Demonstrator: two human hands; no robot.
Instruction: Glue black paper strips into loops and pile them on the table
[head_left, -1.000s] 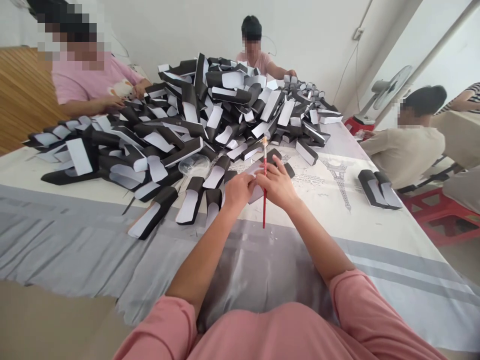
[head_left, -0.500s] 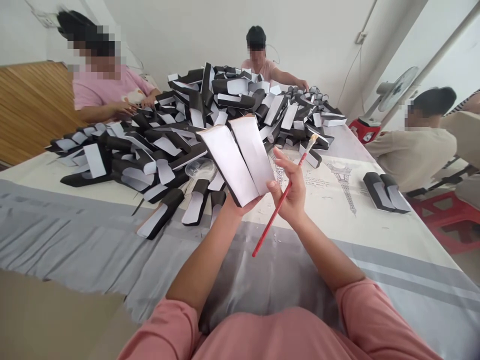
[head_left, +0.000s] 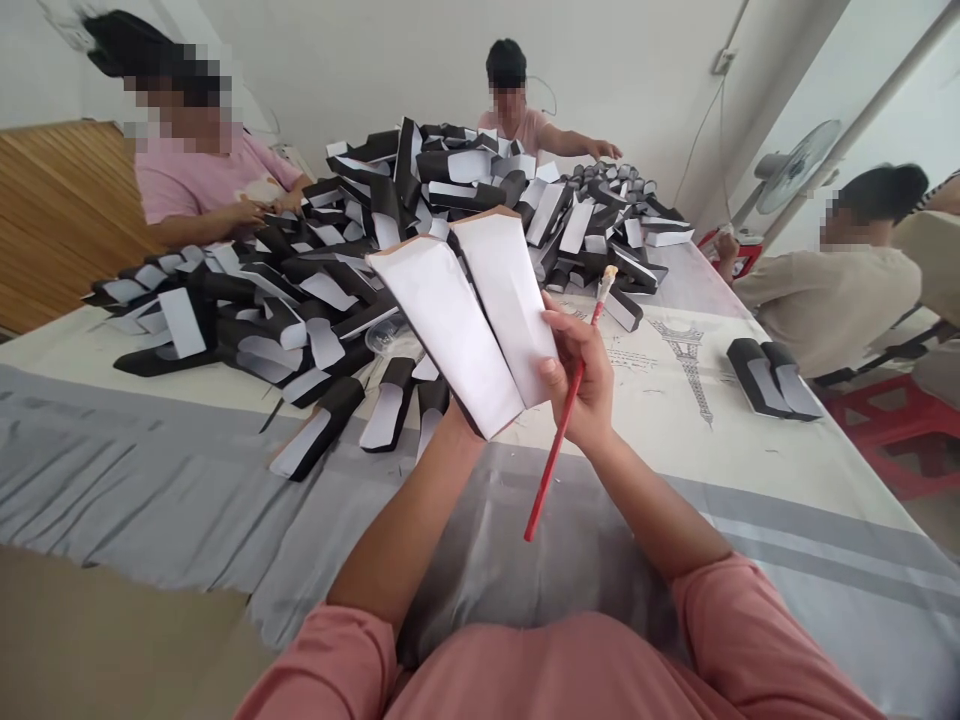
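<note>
A cloth-covered worktop [head_left: 150, 470] carries a large heap of black-and-white card pieces [head_left: 465, 170]. Two white-faced pieces [head_left: 465, 320] are raised over its near side, the left hand [head_left: 457, 430] under them, fingers hidden, grip untellable. The right hand [head_left: 581, 375] has fingers [head_left: 559, 325] clenched around a red paintbrush [head_left: 564, 440], touching the pieces' edge.

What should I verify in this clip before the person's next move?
1. Left hand grip on the two white-faced pieces: cannot tell, fingers hidden.
2. Right hand holding the red-handled paintbrush: ok.
3. Bristles apart from the white faces: ok.
4. Upper ends of the pieces level: not ok, the left-hand piece sits lower in view.
5. Contents of the clear plastic dish: cannot tell, partly hidden.
</note>
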